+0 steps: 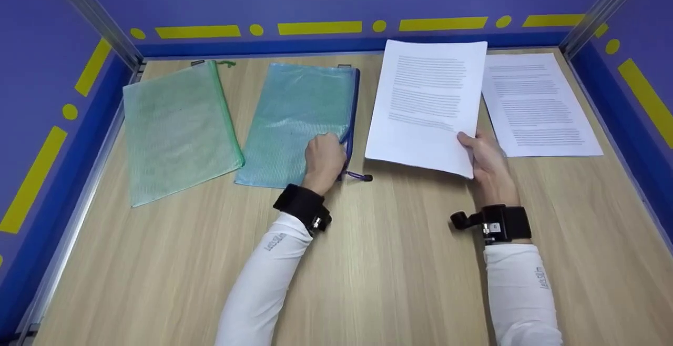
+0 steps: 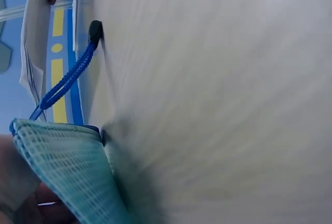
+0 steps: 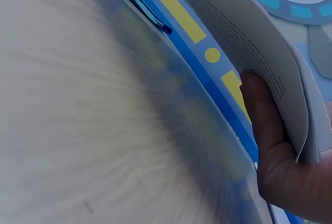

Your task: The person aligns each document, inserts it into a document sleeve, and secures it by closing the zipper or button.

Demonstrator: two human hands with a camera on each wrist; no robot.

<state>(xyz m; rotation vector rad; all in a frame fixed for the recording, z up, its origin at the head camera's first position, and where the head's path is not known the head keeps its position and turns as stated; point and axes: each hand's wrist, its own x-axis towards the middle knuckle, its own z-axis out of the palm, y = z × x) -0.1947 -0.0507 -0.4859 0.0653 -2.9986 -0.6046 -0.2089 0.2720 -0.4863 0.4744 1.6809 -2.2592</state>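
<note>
My left hand (image 1: pixel 325 159) grips the zipper edge of a teal mesh zipper pouch (image 1: pixel 299 104) with a dark blue zipper. In the left wrist view the lifted edge of the mesh pouch (image 2: pixel 72 162) shows, with a blue cord pull (image 2: pixel 67 81) sticking out. My right hand (image 1: pixel 490 164) holds a few printed sheets (image 1: pixel 426 99) by their lower right corner, thumb on top. The right wrist view shows the fingers (image 3: pixel 264 115) beneath the sheets (image 3: pixel 259 53), which bow slightly and hang above the table.
A green mesh zipper pouch (image 1: pixel 181 130) lies at the left of the wooden table (image 1: pixel 389 262). Another printed sheet (image 1: pixel 541 104) lies flat at the right, partly behind the held sheets. Blue-purple walls (image 1: pixel 342 4) with yellow marks enclose the back and sides.
</note>
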